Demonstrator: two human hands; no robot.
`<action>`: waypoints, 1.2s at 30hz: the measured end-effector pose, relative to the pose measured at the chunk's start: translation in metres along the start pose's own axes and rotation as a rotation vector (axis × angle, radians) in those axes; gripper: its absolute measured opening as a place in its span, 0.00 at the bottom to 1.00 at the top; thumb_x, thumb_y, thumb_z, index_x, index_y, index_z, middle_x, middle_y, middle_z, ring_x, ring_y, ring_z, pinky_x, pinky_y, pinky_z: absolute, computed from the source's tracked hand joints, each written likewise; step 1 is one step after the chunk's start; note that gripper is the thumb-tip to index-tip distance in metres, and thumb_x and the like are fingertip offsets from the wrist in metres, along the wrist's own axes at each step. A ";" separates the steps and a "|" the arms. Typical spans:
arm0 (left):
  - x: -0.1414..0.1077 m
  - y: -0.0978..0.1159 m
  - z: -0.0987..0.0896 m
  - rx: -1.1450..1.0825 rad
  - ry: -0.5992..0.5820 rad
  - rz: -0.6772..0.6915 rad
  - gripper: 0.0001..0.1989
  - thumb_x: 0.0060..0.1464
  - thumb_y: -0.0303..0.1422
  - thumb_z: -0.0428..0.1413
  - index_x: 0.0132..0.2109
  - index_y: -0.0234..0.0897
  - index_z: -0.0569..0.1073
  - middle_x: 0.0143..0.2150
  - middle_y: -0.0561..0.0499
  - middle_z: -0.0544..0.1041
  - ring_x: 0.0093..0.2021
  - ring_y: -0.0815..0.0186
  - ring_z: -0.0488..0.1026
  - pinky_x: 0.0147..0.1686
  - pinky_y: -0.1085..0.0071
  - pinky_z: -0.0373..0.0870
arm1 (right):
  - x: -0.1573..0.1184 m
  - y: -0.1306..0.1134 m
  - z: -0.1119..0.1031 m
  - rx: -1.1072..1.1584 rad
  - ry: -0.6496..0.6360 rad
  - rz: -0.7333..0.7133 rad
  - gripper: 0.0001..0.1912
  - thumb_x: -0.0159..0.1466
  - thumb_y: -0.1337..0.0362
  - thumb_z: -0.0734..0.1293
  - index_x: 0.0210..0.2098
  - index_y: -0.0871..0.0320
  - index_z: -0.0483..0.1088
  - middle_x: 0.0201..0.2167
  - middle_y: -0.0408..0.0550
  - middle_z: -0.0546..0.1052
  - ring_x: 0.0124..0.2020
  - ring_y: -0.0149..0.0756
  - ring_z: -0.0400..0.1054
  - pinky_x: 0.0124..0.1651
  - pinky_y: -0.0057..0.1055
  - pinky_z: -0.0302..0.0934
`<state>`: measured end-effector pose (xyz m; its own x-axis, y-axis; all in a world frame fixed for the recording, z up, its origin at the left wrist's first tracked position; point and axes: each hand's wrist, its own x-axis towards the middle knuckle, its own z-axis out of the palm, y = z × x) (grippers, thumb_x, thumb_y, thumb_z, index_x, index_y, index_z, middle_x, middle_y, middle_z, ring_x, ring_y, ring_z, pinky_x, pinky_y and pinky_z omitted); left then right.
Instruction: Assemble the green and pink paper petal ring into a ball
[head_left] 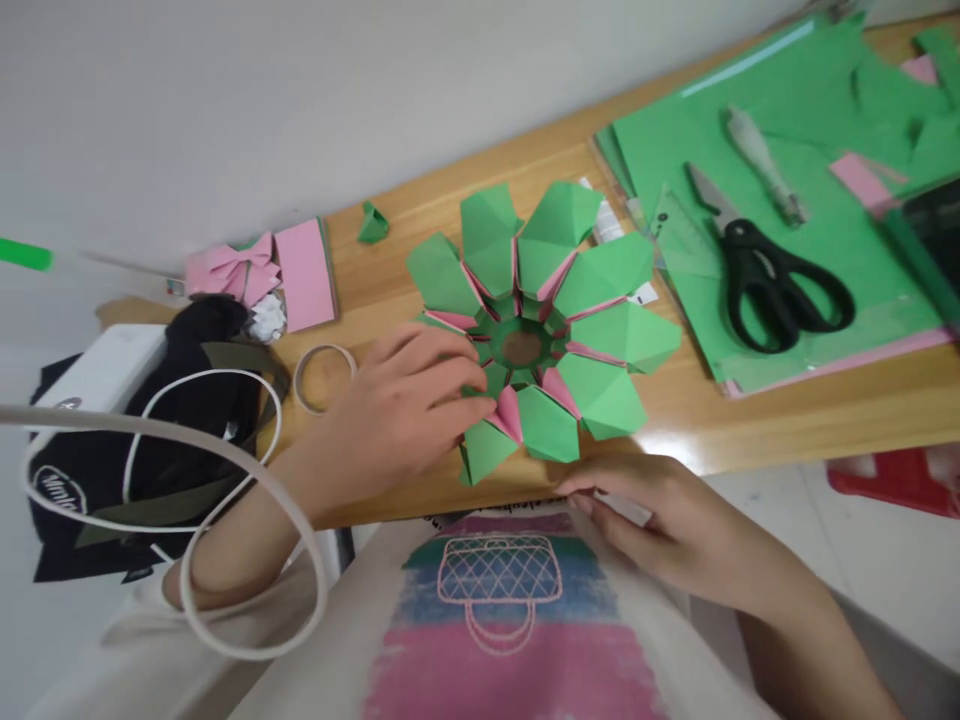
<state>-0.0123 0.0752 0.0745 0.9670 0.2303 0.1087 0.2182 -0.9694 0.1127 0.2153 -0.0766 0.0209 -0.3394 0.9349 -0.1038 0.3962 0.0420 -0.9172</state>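
A folded paper flower with green petals and pink inner folds [622,337] lies on the wooden table [442,200], with a round opening at its middle. My left hand [397,405] rests over its left side, fingers bent together on the petals there; what the fingertips hold is hidden. Below the flower, at the table's front edge, my right hand [645,505] has thumb and index finger pressed together in a pinch. Whatever lies between those fingertips is too small to make out.
Black scissors [776,285] and a pen-like tool [765,165] lie on green sheets [675,130] at the right. On the left are pink paper [306,275], a tape ring [298,385], a black bag [97,480] and a looping white cable [322,585].
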 end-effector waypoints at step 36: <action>0.023 0.051 0.024 0.003 0.161 0.102 0.12 0.63 0.22 0.49 0.33 0.34 0.73 0.31 0.50 0.78 0.37 0.63 0.72 0.41 0.62 0.65 | 0.012 0.030 0.009 0.169 0.139 -0.005 0.09 0.63 0.72 0.63 0.27 0.57 0.63 0.20 0.36 0.62 0.21 0.24 0.57 0.22 0.21 0.52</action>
<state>0.0240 0.0286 0.0588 0.9506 0.1416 0.2762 0.1211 -0.9885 0.0900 0.2157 -0.0675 -0.0113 -0.2155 0.9749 -0.0562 0.2422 -0.0024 -0.9702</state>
